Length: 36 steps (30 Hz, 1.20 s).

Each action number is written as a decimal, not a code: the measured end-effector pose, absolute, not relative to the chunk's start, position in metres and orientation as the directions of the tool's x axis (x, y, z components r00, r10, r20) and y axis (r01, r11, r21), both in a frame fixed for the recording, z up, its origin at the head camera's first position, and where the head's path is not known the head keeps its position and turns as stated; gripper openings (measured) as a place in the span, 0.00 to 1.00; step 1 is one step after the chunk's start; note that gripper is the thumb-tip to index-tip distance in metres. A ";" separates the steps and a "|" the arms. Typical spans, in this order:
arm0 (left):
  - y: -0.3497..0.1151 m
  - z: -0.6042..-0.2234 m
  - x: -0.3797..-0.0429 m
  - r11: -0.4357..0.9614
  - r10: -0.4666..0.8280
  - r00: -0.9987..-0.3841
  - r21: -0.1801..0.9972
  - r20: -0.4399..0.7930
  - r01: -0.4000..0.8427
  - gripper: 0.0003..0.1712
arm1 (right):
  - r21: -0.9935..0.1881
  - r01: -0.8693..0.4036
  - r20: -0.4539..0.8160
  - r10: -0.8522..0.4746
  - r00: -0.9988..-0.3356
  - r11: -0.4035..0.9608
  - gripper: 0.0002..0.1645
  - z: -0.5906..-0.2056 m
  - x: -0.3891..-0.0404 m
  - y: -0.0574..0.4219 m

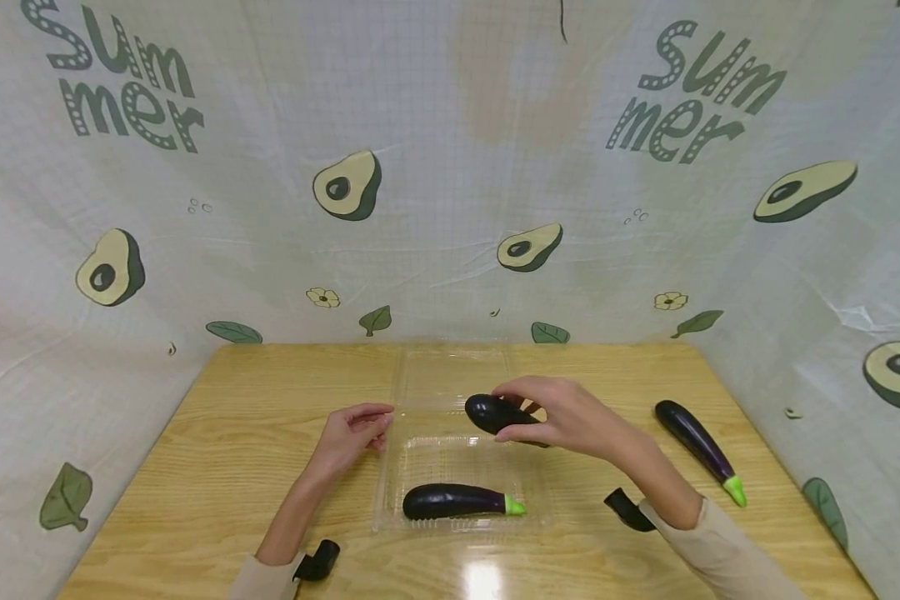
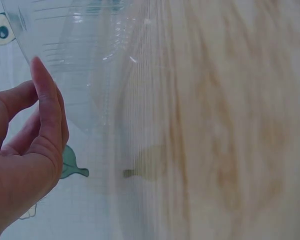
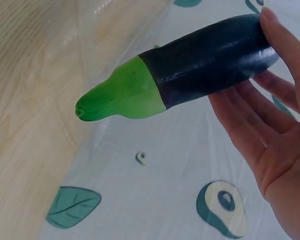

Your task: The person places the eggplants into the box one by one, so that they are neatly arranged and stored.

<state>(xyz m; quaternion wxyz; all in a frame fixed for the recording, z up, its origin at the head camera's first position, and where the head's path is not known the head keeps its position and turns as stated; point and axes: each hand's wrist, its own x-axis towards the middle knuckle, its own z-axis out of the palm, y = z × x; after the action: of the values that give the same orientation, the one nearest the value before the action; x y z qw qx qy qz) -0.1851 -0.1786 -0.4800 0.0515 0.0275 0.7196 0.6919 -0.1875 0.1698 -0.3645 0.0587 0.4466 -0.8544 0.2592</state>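
A clear plastic container (image 1: pixel 390 492) lies opened out on the table, its lid (image 1: pixel 457 367) folded back away from me. At its left edge, my left hand (image 1: pixel 354 433) pinches the plastic rim between thumb and bent fingers; the thumb tip meets that edge in the left wrist view. My right hand (image 1: pixel 558 414) grips a dark purple eggplant (image 1: pixel 487 412) above the container, tilted, its green stem end (image 3: pixel 132 92) showing in the right wrist view. Another eggplant (image 1: pixel 453 501) lies crosswise in the container's near part, stem to the right.
A third eggplant (image 1: pixel 693 442) lies on the wooden table (image 1: pixel 270 408) to the right, stem toward me. A printed cloth (image 1: pixel 435 167) with avocados hangs behind and along both sides. Dark wrist-worn devices (image 1: pixel 318 561) sit at both sleeves.
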 end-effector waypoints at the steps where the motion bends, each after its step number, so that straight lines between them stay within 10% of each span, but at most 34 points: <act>1: -0.179 -0.480 -0.185 0.039 0.108 -0.993 0.999 -0.038 -0.033 0.17 | -0.383 -0.796 0.324 -0.739 -0.591 0.468 0.29 -0.364 -0.188 0.167; 36: -0.178 -0.478 -0.184 0.057 0.107 -0.994 0.998 -0.015 -0.009 0.18 | -0.274 -0.855 0.087 -0.874 -0.478 0.441 0.28 -0.399 -0.193 0.093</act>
<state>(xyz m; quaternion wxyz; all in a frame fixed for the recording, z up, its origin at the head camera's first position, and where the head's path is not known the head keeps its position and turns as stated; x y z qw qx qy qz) -0.1836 -0.1778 -0.4778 0.0420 0.0337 0.7258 0.6857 -0.1929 0.0926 -0.3987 -0.0337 0.5097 -0.8480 0.1412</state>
